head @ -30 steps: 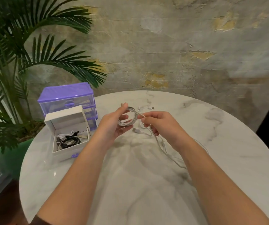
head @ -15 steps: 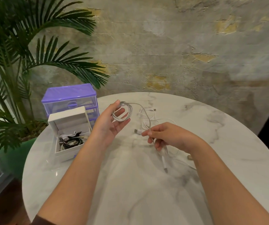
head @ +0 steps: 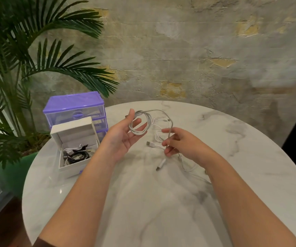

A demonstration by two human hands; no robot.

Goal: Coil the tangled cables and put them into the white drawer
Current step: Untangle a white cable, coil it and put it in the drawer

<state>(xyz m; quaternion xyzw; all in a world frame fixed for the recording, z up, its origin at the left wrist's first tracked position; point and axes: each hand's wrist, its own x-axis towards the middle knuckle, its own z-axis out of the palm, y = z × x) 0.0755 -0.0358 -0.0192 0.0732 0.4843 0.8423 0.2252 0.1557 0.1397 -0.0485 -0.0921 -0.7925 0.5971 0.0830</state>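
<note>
- Looping over the left hand point(head: 124, 138): a white cable coil point(head: 140, 124), several turns, held up above the marble table point(head: 161, 211); thumb on the top of the loops, fingers mostly straight behind and through them, palm up.
- Free strand runs from coil top, arcs right and drops into the right hand point(head: 181, 143).
- Right hand fingers curled loosely round that strand, pinching it low over the table.
- Cable tail hangs below right hand; end plug point(head: 161, 164) lies on the tabletop.
- USB plug point(head: 149, 144) of another white cable on the table between the hands; loose white cable tangle point(head: 159, 134) behind it.
- White drawer point(head: 75, 154) pulled out, sitting on the table's left edge, well left of the hands; coiled black and white cables point(head: 75, 154) already inside.
- Purple drawer unit point(head: 75, 109) right behind the drawer.
- Palm plant point(head: 18, 68) far left, off the table.
</note>
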